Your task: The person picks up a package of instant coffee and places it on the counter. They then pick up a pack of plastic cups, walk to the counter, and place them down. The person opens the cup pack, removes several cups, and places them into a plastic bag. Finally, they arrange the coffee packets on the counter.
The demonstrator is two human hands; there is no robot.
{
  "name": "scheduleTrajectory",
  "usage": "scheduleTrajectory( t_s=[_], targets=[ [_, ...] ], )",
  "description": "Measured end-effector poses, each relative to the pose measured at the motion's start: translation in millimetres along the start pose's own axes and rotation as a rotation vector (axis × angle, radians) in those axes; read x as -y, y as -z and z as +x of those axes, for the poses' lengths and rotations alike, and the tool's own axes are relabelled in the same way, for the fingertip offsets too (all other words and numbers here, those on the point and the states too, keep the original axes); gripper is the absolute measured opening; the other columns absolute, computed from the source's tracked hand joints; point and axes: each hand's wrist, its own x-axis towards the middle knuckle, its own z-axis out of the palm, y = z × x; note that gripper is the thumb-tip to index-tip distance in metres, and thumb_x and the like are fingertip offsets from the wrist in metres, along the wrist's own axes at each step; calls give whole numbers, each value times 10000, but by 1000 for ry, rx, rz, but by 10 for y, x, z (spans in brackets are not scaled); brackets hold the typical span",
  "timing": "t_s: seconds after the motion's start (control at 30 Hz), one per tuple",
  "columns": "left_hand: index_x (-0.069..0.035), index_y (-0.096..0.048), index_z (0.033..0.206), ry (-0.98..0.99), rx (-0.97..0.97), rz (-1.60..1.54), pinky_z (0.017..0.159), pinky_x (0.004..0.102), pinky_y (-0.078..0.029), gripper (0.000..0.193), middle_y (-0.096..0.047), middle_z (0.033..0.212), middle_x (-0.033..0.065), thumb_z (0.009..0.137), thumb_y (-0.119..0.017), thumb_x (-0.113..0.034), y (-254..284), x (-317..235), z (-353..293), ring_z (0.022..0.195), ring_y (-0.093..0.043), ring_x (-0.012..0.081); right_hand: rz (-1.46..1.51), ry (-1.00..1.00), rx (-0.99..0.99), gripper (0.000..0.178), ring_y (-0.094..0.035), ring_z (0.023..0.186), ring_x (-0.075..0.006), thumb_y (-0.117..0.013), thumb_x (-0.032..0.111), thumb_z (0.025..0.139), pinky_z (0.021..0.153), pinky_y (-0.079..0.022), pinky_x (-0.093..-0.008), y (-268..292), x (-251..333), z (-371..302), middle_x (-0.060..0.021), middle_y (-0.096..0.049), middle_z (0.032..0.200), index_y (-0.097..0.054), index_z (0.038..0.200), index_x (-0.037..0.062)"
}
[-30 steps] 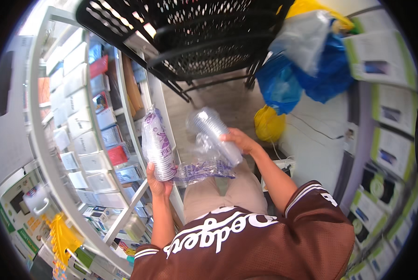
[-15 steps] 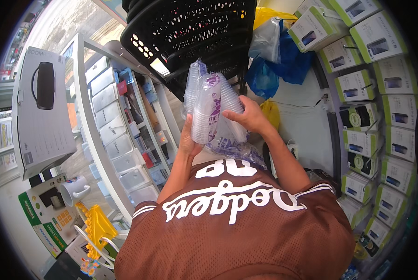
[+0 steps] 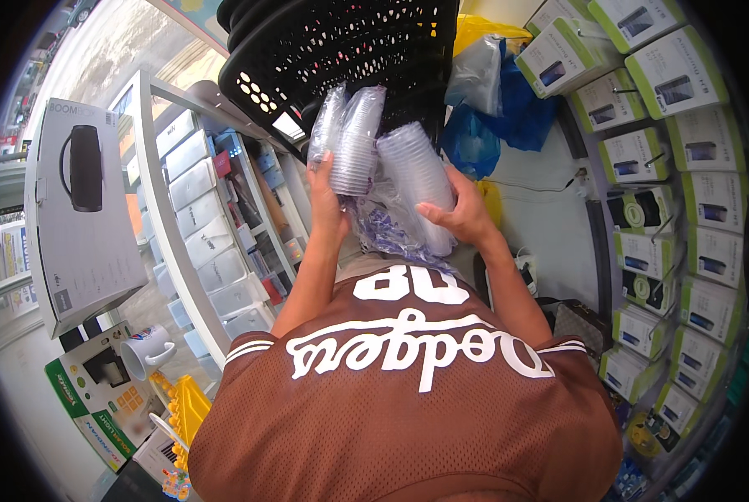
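My left hand grips nested stacks of clear plastic cups, wrapped in thin clear film, from their left side. Another stack of clear plastic cups leans to the right of them, with my right hand closed around its right side, thumb on the front. Crumpled clear plastic wrap with purple print hangs below and between the stacks, near my lap. Fingertips of both hands are partly hidden behind the cups.
Black perforated baskets are stacked just beyond my hands. A glass display case with boxes stands left, near a speaker box and a white mug. Blue plastic bags lie at the back right; hanging phone-accessory packs line the right wall.
The cup stacks, held together before, are now apart: my left hand has moved up and left with the wrapped ones, while my right holds the other. The printed wrap has slipped lower.
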Motion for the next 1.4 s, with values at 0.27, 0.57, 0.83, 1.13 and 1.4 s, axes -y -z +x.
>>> scheduleTrajectory(
  t_s=[0.27,0.57,0.83,1.13,1.4],
  targets=[
    [-122,-47,1676,-138,151,320,1263,473,-287,1187,-311,1626,230,874,-842,-489,-240,-17,-260,1531,-331,355,-459,171,160,643,-620,1014,-388,-909,350,678,898,-510,-441,214,295,64,-200,-594,1105,-584,1109,1],
    [-167,30,1684,105,217,293,1273,527,-247,1401,-301,1645,210,703,-944,-396,-348,-141,-401,1542,-313,365,-557,357,242,640,-602,1066,-410,-902,305,696,956,-503,-470,397,366,95,-203,-595,1134,-605,1169,-7],
    [-165,-61,1674,226,341,131,1263,472,-296,1162,-302,1636,168,793,-810,-275,-188,26,-270,1529,-337,331,-488,260,356,625,-622,1002,-304,-953,401,737,882,-506,-400,422,374,-41,-146,-622,1094,-610,1083,11],
    [-229,-15,1704,206,415,-30,1211,486,-401,1217,-221,1692,138,811,-821,-415,269,378,-258,1512,-374,340,613,-285,-375,300,-681,702,-154,-763,345,997,708,-541,-237,769,-143,-280,-58,-720,940,-700,995,52],
    [-236,-7,1707,210,441,38,1183,465,-447,1259,-220,1697,140,783,-851,-373,367,160,-117,1487,-416,339,-7,-690,86,480,-695,1129,-194,-702,233,1019,1001,-551,-326,524,-2198,-1695,-130,-703,1320,-598,1428,5]
  ],
)
